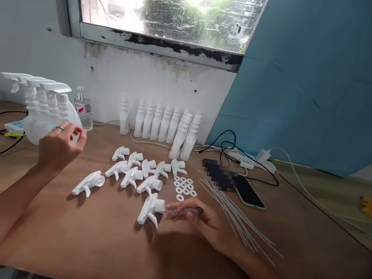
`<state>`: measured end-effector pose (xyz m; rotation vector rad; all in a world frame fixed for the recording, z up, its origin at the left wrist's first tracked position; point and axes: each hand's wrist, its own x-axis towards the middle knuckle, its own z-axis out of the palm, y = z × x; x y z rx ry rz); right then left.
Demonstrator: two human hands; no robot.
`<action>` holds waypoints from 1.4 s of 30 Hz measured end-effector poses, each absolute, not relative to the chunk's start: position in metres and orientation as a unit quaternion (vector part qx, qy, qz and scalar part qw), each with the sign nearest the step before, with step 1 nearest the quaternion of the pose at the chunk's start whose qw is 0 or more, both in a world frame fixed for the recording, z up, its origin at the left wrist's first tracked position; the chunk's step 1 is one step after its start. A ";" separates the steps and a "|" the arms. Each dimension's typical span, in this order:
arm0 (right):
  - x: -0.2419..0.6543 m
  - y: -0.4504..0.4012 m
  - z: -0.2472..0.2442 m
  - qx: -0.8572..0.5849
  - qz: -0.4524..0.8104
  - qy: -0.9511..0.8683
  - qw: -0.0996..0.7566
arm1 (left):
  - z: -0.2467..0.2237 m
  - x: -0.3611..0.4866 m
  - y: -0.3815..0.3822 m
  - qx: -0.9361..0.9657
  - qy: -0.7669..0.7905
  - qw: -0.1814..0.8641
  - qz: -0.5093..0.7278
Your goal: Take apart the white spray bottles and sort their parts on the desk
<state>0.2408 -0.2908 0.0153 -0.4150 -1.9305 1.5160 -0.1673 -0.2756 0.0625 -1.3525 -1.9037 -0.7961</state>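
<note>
Raised at the left, my left hand (61, 145) has its fingers curled in; whatever they hold, if anything, is hidden. Just behind it stand assembled white spray bottles (37, 121) with trigger tops. My right hand (209, 224) is closed around a slim clear tool (182, 213) with a dark end. The tool's other end meets the round collar of a white trigger spray head (150, 209) lying on the table; I cannot tell whether it goes inside. Several more trigger spray heads (132, 177) lie behind. White ring washers (185, 186) sit beyond my right hand.
Thin white tubes (240, 217) fan out right of the washers. Two phones (250, 192) lie behind them, one blurred. White bottles without tops (165, 124) line the wall. A water bottle (84, 110) stands back left. Cables and a power strip (250, 160) sit back right.
</note>
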 end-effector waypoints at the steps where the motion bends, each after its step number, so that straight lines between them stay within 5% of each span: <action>1: 0.241 -0.291 0.014 -0.153 0.570 -0.749 0.302 | 0.062 -0.178 -0.271 -0.500 -0.714 0.357 -0.337; 6: 0.251 -0.294 0.011 -0.156 0.410 -0.828 0.350 | 0.049 -0.225 -0.253 -0.442 -0.715 0.343 -0.419; 10: 0.260 -0.295 0.013 -0.085 0.146 -0.895 0.413 | 0.036 -0.236 -0.246 -0.401 -0.760 0.278 -0.429; 15: 0.259 -0.294 0.019 -0.101 -0.154 -0.940 0.287 | 0.030 -0.237 -0.244 -0.392 -0.791 0.228 -0.412; 20: 0.260 -0.289 0.017 -0.213 -0.120 -0.965 0.092 | 0.030 -0.240 -0.247 -0.397 -0.792 0.248 -0.392; 23: 0.260 -0.286 0.013 -0.221 -0.086 -0.969 0.064 | 0.031 -0.242 -0.248 -0.396 -0.793 0.249 -0.390; 29: 0.262 -0.284 0.009 -0.201 -0.080 -0.969 0.123 | 0.028 -0.248 -0.246 -0.402 -0.778 0.268 -0.401; 34: 0.266 -0.280 0.012 -0.180 -0.101 -0.944 0.259 | 0.030 -0.237 -0.248 -0.449 -0.732 0.316 -0.403; 42: 0.254 -0.273 0.056 -0.256 -0.005 -0.869 0.423 | 0.064 -0.140 -0.274 -0.579 -0.528 0.363 -0.505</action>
